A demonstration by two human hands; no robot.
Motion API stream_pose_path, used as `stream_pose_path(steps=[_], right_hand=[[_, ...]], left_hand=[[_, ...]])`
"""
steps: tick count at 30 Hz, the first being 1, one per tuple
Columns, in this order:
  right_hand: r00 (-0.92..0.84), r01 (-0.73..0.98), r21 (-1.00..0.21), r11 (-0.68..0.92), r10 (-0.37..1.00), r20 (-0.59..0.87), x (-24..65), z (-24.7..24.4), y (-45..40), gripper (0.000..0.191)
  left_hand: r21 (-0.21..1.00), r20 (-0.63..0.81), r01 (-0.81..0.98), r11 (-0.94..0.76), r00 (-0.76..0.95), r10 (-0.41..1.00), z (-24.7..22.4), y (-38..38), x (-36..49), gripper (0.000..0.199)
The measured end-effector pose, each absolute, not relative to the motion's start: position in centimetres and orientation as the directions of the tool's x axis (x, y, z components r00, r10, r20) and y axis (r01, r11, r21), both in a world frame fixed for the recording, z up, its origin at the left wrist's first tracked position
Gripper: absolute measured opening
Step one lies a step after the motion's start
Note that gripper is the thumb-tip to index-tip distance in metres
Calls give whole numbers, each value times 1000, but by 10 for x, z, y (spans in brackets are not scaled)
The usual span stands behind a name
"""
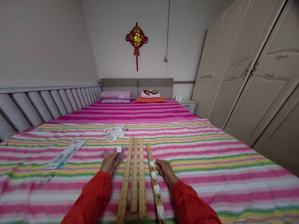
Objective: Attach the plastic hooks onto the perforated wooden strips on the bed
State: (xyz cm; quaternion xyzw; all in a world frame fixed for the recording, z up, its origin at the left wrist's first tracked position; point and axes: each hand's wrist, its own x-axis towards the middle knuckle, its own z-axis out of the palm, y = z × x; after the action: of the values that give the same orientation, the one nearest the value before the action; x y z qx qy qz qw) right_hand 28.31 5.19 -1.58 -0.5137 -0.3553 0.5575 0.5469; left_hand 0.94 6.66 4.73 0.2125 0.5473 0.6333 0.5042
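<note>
My left hand pinches a small white square piece at its fingertips, above crumpled clear plastic packaging. My right hand has its fingers curled together just right of the top white hook. I cannot make out whether anything is between those fingers. That hook is on the rightmost wooden strip, which carries several white hooks in a row, such as the bottom one. Three more strips with small holes lie alongside, the leftmost strip closest to my left hand.
A striped sheet covers the bed. To the left lie a flat hook package and a thin tangled clear item. More opened packaging lies beyond the strips. Pillows rest at the headboard; a wardrobe stands right.
</note>
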Motion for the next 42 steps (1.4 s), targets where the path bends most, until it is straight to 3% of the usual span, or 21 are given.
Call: stream_pose_path(steps=[5, 8, 11, 15, 20, 25, 36, 42], right_hand=[[197, -123, -992, -9, 980, -33, 269, 8, 57, 24], [57, -84, -992, 93, 994, 88, 243, 29, 60, 9], [-64, -5, -984, 180, 982, 180, 211, 46, 59, 21], [-137, -72, -992, 107, 984, 116, 173, 49, 59, 40], [-162, -182, -982, -43, 987, -13, 139, 37, 61, 14], [-132, -171, -984, -54, 991, -31, 129, 35, 56, 14], [-121, -50, -993, -110, 987, -104, 138, 24, 57, 17], [-166, -69, -991, -115, 981, -103, 147, 25, 61, 27]], left_hand=[[925, -157, -378, 21, -331, 930, 48, 63, 13, 23], [925, -91, -378, -29, -296, 951, 52, 60, 17, 27], [908, -110, -420, -15, -271, 956, 55, 52, 22, 27], [872, -157, -490, 18, -244, 957, 55, 41, 28, 28], [866, -137, -501, 16, -205, 969, 52, 38, 26, 35], [853, -142, -521, 3, -228, 963, 51, 42, 20, 37], [805, -251, -592, 43, -273, 929, 63, 43, 20, 11], [832, -263, -550, 73, -277, 924, 65, 35, 27, 13]])
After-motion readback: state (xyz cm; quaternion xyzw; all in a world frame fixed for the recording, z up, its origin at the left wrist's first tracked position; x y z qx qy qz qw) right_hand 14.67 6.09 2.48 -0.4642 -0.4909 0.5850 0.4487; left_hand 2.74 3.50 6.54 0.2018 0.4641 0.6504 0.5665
